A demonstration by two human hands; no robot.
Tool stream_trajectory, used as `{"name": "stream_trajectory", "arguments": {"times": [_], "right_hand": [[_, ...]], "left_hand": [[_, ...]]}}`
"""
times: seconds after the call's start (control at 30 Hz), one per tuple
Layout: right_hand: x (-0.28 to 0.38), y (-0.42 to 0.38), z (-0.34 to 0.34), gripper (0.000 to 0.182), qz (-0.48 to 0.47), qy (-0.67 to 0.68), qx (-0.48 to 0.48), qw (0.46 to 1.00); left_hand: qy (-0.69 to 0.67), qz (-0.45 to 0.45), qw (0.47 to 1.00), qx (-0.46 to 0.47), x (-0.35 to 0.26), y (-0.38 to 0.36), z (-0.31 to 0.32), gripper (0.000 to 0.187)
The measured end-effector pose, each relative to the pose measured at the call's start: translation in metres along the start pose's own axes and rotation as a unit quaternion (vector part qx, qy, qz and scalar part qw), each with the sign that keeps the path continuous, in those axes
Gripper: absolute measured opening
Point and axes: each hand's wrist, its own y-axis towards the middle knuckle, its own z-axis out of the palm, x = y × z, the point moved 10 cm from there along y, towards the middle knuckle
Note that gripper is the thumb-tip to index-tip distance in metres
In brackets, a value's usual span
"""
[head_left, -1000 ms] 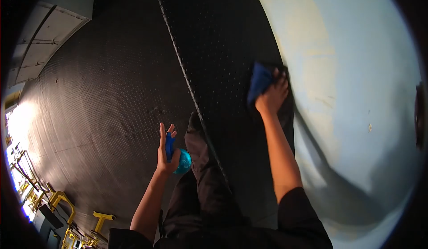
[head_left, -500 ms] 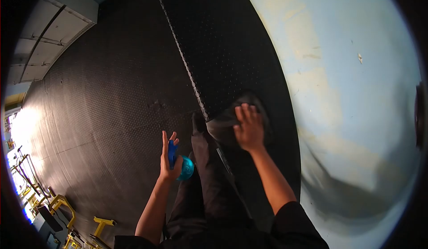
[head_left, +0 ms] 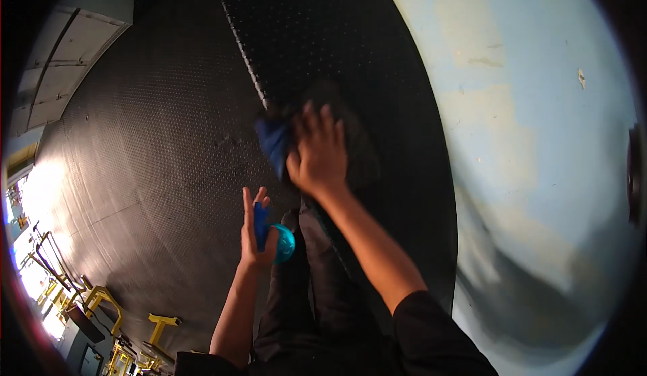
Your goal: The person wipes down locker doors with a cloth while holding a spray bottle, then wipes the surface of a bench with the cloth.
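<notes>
My left hand is wrapped around a spray bottle with a blue trigger head and a rounded, translucent teal body; some fingers point upward. Ahead of it, my right hand lies flat with fingers spread on a dark cloth that shows a blue part at its left side. Beneath the cloth is a black studded surface with a pale bead-like edge. The cloth's far side is blurred and merges with the dark surface.
A pale blue wall with yellowish patches rises along the right. Black textured flooring stretches left. Yellow-framed equipment stands at lower left, and grey cabinet-like panels at upper left. My legs are below.
My right hand and the cloth have swept left and farther forward, and the cloth's blue part now shows. My left hand keeps the spray bottle in nearly the same place.
</notes>
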Motion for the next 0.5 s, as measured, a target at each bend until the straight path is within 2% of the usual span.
{"name": "stream_trajectory", "arguments": {"times": [0.07,0.13,0.2,0.33,0.4,0.43,0.47,0.5], "right_hand": [[0.019,-0.054,0.014,0.065,-0.057,0.035,0.019,0.998],[0.01,-0.105,0.021,0.066,-0.104,0.012,0.058,0.993],[-0.037,-0.133,0.015,0.07,-0.054,0.034,0.152,0.986],[-0.143,-0.149,-0.03,0.077,-0.011,-0.019,0.101,0.995],[-0.185,-0.129,-0.052,0.08,0.015,-0.063,0.068,0.996],[-0.206,-0.112,-0.063,0.083,0.038,-0.068,0.021,0.997],[-0.223,-0.097,-0.069,0.087,0.061,-0.073,-0.026,0.995],[-0.22,-0.084,-0.064,0.087,0.063,-0.073,-0.024,0.995]], "left_hand": [[0.042,0.047,0.997,-0.038,-0.009,0.005,-0.013,0.104],[0.061,0.039,0.997,-0.04,-0.011,0.008,-0.019,0.104],[0.08,0.04,0.995,-0.033,-0.015,0.008,-0.017,0.105],[0.083,0.046,0.995,-0.01,-0.018,0.004,-0.005,0.106],[0.042,0.005,0.999,0.0,-0.018,-0.001,0.005,0.105],[0.028,-0.019,0.999,0.0,-0.017,-0.004,0.01,0.106],[0.029,-0.021,0.999,0.001,-0.014,-0.007,0.014,0.106],[0.026,-0.006,1.0,0.012,-0.014,-0.011,0.02,0.107]]}}
